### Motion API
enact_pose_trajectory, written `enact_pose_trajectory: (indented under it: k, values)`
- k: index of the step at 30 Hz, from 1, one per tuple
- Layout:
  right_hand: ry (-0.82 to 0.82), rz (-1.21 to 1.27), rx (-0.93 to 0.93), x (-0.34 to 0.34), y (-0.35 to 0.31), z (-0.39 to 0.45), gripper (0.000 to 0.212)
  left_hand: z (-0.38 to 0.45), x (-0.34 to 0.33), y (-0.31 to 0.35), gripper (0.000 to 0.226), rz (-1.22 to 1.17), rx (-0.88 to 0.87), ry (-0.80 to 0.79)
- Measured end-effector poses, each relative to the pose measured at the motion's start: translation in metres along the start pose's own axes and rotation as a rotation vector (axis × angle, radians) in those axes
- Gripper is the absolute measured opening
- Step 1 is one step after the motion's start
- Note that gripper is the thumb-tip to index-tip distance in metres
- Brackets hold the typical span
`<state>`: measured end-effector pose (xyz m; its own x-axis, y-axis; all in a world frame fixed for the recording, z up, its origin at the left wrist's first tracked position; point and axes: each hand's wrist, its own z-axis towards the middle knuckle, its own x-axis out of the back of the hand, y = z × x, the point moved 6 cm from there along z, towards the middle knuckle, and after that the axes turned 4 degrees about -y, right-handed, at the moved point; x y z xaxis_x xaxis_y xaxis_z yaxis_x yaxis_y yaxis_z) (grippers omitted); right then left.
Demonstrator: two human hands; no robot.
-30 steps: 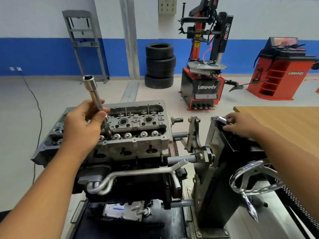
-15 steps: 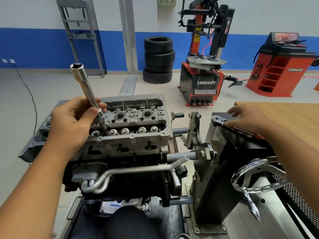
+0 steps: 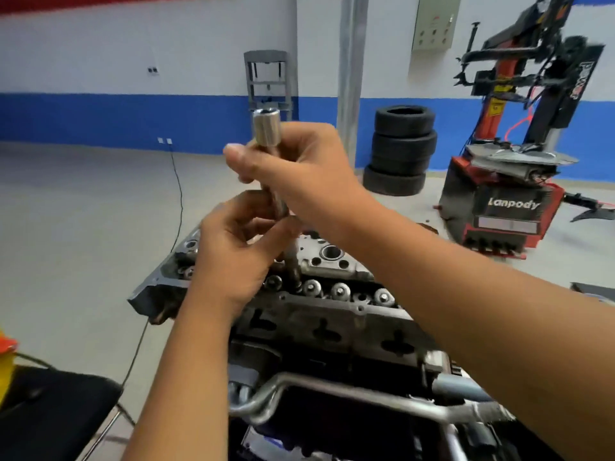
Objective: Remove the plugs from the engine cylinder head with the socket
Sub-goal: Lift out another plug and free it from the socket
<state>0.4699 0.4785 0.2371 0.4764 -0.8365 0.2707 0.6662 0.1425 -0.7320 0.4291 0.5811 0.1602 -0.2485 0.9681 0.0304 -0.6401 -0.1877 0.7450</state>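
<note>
The engine cylinder head (image 3: 319,314) sits low in the middle of the view on its block, with a bent metal pipe (image 3: 332,390) running across the front below it. Along its near edge runs a row of round silver plugs (image 3: 339,290), still seated in the casting, and behind them an open round bore (image 3: 331,252).

The long socket extension (image 3: 281,207) stands nearly upright over the head, tilted slightly away. Its lower tip is down among the plugs at the left end of the row; whether it is fully seated on one I cannot tell, since the left hand hides the joint.

The right hand (image 3: 299,171) has its grip curled round the upper shaft, thumb across the front, just under the open socket end (image 3: 266,131). The left hand (image 3: 239,251) pinches the lower shaft just above the head.

Risks, as I judge them:
- The tilt of the bar is the main one. If the tip sits crooked on a plug, turning could round it off or let the tool jump out.
- A slip would drive the knuckles into the sharp cast edges.
- Both hands hold a smooth shaft with no handle fitted, so a tight plug may simply not turn, and the fingers may skid.
- A loosened plug could drop into the open bore.
</note>
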Motion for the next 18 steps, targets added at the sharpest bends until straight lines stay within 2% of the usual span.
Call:
enact_pose_trajectory:
  k: [3,5,8,11,14,16,18]
  values:
    - [0.009,0.173,-0.045,-0.016,0.020,0.012,0.031,0.003,0.006,-0.007,0.013,0.066,0.002,0.020]
    - [0.010,0.303,-0.096,-0.015,0.033,0.013,0.023,0.007,0.006,-0.009,0.011,0.113,0.009,-0.069]
    - [-0.060,0.440,-0.140,-0.010,0.040,0.015,0.025,0.017,0.010,-0.011,0.015,0.090,0.019,-0.211]
    - [-0.134,0.434,-0.177,-0.009,0.041,0.015,0.022,0.020,0.009,-0.017,0.021,0.013,0.012,-0.338]
    - [-0.116,0.412,-0.188,-0.012,0.035,0.013,0.015,0.017,0.009,-0.022,0.026,-0.128,0.018,-0.345]
    - [-0.048,0.329,-0.222,-0.014,0.033,0.004,0.017,0.014,0.006,-0.025,0.025,-0.167,0.030,-0.340]
    - [0.112,0.223,-0.227,-0.015,0.039,-0.010,0.017,0.013,0.006,-0.026,0.024,-0.150,0.026,-0.342]
